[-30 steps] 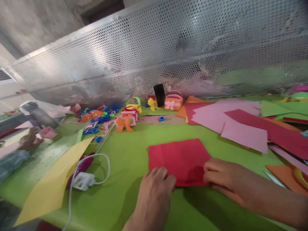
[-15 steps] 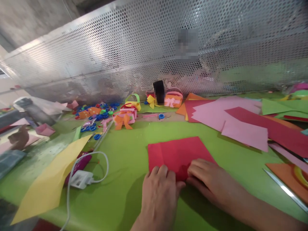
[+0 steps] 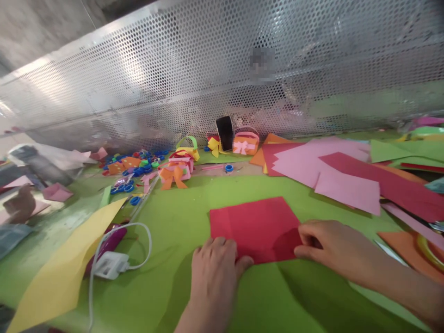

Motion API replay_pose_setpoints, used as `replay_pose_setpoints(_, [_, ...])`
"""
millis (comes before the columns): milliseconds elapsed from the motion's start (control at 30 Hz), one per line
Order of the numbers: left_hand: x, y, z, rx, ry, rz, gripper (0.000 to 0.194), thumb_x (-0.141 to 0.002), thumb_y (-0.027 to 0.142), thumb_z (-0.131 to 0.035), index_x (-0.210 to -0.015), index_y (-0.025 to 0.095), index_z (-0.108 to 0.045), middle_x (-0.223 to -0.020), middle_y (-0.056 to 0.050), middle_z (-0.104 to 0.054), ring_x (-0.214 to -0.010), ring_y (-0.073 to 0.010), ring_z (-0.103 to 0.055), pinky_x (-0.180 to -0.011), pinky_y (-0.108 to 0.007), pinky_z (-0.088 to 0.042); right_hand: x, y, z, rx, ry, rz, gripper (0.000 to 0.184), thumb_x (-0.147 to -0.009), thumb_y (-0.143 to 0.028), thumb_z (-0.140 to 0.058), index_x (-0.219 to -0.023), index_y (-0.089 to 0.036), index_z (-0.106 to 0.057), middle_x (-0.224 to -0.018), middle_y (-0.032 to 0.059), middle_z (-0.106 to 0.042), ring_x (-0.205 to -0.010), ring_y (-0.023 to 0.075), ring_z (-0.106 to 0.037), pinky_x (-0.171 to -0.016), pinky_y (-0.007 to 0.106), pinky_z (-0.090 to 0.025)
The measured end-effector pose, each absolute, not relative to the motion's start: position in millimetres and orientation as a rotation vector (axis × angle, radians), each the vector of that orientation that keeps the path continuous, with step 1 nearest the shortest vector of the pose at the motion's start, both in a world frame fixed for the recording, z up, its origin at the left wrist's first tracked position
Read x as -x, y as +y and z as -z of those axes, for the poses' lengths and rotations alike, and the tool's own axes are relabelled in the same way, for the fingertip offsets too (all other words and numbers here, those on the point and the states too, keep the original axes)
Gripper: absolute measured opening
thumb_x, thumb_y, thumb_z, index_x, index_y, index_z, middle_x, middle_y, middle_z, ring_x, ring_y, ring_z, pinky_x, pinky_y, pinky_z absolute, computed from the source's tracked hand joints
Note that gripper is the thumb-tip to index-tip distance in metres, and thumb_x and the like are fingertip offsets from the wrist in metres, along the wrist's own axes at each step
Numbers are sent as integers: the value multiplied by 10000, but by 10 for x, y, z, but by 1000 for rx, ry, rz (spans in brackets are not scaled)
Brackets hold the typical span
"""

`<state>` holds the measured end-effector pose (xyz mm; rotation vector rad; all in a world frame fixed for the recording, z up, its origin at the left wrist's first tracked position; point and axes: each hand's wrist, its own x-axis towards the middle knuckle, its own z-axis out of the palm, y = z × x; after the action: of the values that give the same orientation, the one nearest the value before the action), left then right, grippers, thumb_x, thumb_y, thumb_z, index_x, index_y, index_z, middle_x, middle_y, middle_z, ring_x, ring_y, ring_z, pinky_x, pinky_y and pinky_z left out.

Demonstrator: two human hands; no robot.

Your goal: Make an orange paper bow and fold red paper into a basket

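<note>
A sheet of red paper (image 3: 256, 226), its near edge looking folded, lies flat on the green tabletop in front of me. My left hand (image 3: 217, 263) bears down on its near left part, fingers curled over the paper and thumb along the near edge. At the right edge, my right hand (image 3: 321, 240) has the paper between thumb and bent fingers. The palms and the underside of the sheet are hidden.
To the left are yellow paper (image 3: 65, 263) and a white charger (image 3: 111, 265) with its cable. Behind stand small paper baskets (image 3: 245, 143) and a phone (image 3: 225, 132). Coloured sheets (image 3: 347, 187) pile up at right. Another person's hand (image 3: 21, 203) shows far left.
My right hand has slid right, from the middle of the near edge to the paper's right edge. My left hand stays on the near left part. The view has shifted slightly.
</note>
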<state>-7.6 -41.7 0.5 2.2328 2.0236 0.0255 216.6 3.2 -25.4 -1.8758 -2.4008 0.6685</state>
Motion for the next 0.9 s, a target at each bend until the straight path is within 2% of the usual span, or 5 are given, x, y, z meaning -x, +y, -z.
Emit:
replay_pose_setpoints(267, [87, -455, 8, -2252, 2016, -95, 209, -855, 294, -612, -682, 185, -657, -645, 3, -627, -621, -177, -590, -572, -270, -375, -2241, 50, 308, 1833, -2391, -635, 279, -791, -319, -614, -586, -214, -456, -609, -16, -583, -548, 163, -510, -499, 266, -251])
replay_pose_setpoints(433, [78, -475, 50, -2298, 2018, -122, 297, -891, 363, -555, -705, 169, -681, -649, -22, -656, -593, -171, -606, -558, -265, -403, -2230, 64, 294, 1819, -2418, -661, 299, -804, -327, -609, -593, -210, -432, -623, -15, -577, -557, 162, -503, -505, 270, -248])
replay_pose_setpoints(667, [49, -450, 163, -2305, 2111, -156, 206, -817, 284, -667, -633, 193, -690, -593, 1, -638, -562, -164, -587, -546, -273, -399, -2245, 72, 291, 1494, -2540, -690, 271, -856, -323, -581, -650, -201, -454, -702, -4, -561, -636, 165, -507, -563, 273, -301])
replay_pose_setpoints(800, [56, -498, 74, -2301, 2071, -153, 186, -843, 285, -636, -692, 194, -695, -654, -2, -667, -620, -179, -610, -585, -299, -417, -2242, 68, 244, 1345, -2654, -646, 222, -867, -238, -554, -676, -198, -449, -724, -1, -569, -703, 182, -498, -613, 291, -294])
replay_pose_setpoints(900, [76, -545, 0, -2299, 2101, -138, 166, -846, 234, -628, -694, 198, -684, -695, 4, -671, -673, -194, -610, -627, -326, -415, -2253, 51, 201, 1379, -2682, -808, 234, -877, -228, -519, -669, -197, -416, -710, 7, -571, -663, 172, -487, -585, 287, -274])
